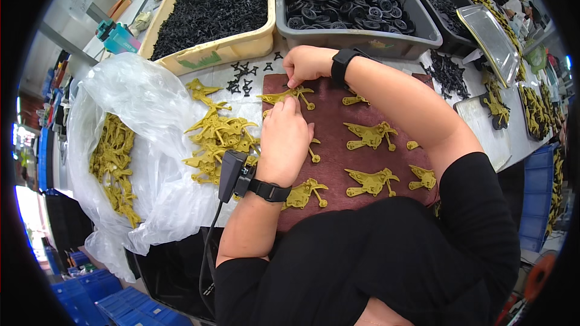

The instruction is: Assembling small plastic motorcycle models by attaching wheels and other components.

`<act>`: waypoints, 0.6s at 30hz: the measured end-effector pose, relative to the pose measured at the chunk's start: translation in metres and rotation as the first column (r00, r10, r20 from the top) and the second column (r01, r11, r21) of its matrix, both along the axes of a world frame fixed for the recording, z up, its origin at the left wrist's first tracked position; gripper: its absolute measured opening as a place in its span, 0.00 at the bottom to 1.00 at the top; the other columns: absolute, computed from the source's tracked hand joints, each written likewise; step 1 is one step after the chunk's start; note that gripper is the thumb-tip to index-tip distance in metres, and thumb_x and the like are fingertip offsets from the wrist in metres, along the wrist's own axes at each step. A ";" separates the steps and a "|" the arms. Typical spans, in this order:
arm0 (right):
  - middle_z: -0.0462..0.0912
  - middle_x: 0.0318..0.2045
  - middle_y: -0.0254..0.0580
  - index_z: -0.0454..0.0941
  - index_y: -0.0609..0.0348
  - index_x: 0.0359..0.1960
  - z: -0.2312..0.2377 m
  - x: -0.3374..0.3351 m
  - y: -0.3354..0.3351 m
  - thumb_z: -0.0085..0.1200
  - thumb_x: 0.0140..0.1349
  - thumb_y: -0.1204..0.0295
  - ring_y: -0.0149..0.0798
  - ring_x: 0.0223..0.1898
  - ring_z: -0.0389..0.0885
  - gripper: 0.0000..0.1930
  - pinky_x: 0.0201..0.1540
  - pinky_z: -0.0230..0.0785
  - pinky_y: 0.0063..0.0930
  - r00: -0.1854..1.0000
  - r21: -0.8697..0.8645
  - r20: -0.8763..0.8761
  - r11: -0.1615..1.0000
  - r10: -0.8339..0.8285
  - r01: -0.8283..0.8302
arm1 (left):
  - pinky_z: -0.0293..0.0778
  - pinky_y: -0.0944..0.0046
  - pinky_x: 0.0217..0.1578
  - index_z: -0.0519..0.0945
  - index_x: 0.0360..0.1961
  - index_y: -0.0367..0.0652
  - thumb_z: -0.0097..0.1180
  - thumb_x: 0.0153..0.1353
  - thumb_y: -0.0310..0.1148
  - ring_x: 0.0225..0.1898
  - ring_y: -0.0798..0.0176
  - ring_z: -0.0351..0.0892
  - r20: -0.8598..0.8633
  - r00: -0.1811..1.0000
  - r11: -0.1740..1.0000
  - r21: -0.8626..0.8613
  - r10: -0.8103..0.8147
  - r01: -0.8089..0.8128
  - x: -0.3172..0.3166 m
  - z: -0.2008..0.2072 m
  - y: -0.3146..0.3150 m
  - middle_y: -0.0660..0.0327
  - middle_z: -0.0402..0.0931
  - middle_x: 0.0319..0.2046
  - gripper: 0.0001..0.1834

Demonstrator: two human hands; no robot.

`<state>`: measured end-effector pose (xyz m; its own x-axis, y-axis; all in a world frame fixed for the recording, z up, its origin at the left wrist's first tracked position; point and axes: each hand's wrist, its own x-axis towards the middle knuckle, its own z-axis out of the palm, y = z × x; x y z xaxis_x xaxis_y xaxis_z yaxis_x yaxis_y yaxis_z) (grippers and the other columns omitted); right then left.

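My left hand [284,139] presses its bent fingertips on a yellow plastic frame piece [307,98] lying at the top of a dark red mat [329,163]. Just above that piece, my right hand [309,63] reaches in with thumb and finger pinched together. What sits in the pinch is too small and covered to make out. More yellow pieces of the same shape lie spaced on the mat, such as one yellow frame piece [371,136] to the right. Small black plastic parts [244,72] are scattered on the table left of my right hand.
A heap of yellow pieces [220,133] lies left of the mat, beside a clear plastic bag [163,163] holding more. Behind stand a cream bin [208,57] of small black parts and a grey bin [362,41] of black wheels. A clear tray lid [492,36] leans at the right.
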<state>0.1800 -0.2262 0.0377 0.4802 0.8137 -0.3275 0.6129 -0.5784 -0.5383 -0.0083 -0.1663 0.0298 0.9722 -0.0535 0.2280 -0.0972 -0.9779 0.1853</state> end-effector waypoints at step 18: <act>0.83 0.27 0.47 0.81 0.61 0.37 0.005 -0.022 -0.067 0.59 0.56 0.65 0.42 0.29 0.81 0.12 0.35 0.71 0.34 0.992 0.410 0.018 0.906 -0.127 0.108 | 0.70 0.55 0.45 0.73 0.45 0.27 0.58 0.54 0.34 0.42 0.47 0.72 0.013 0.999 0.998 -0.040 -0.040 0.040 0.003 0.000 -0.001 0.47 0.72 0.40 0.22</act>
<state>0.1582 -0.2930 0.0428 0.5867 0.8086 0.0437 0.5819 -0.3835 -0.7172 -0.0050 -0.1669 0.0296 0.9666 -0.0830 0.2427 -0.1388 -0.9649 0.2230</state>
